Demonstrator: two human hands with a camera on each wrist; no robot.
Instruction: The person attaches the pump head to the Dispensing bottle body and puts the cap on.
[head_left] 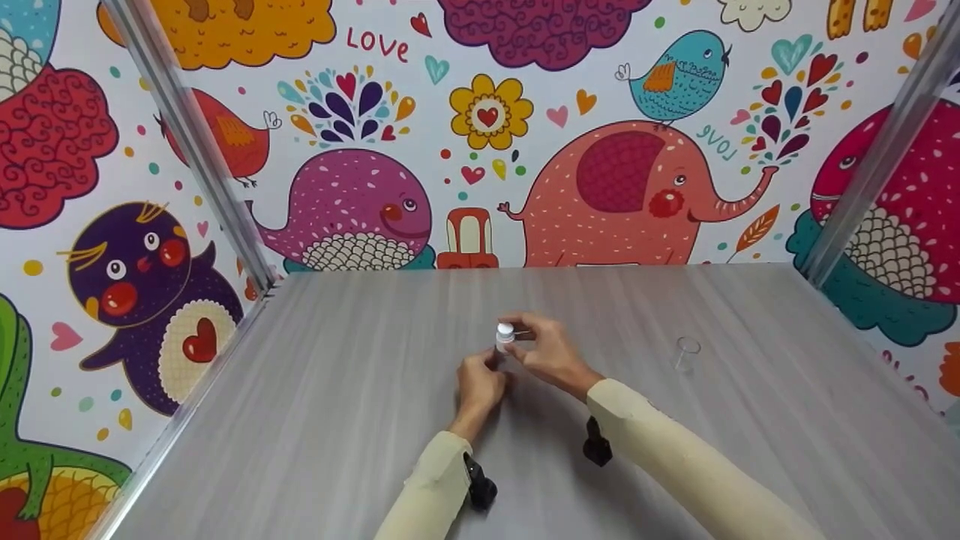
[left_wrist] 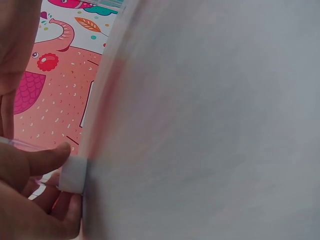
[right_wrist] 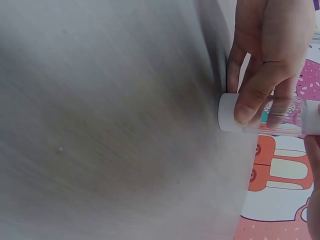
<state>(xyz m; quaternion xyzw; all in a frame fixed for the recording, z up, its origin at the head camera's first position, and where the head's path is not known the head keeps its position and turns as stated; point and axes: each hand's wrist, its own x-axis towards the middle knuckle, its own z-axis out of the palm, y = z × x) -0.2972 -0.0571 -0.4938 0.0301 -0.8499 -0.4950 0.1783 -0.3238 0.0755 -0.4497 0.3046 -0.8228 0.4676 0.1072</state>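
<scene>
A small clear bottle [right_wrist: 287, 120] with a white piece at each end stands upright on the table between both hands. My left hand [head_left: 481, 384] holds it low down, thumb and fingers pinching the white bottom piece [left_wrist: 73, 174] at the tabletop. My right hand [head_left: 551, 354] grips the bottle near its white top [head_left: 505, 330], with thumb and index finger on either side. At the right edge of the right wrist view, only part of the right hand [right_wrist: 314, 170] shows.
A small clear cylinder [head_left: 685, 355], like a cup or cover, stands on the wood-grain table [head_left: 337, 390] to the right of the hands. Cartoon-printed walls [head_left: 480, 187] and metal posts [head_left: 187, 142] border the table at the back and sides.
</scene>
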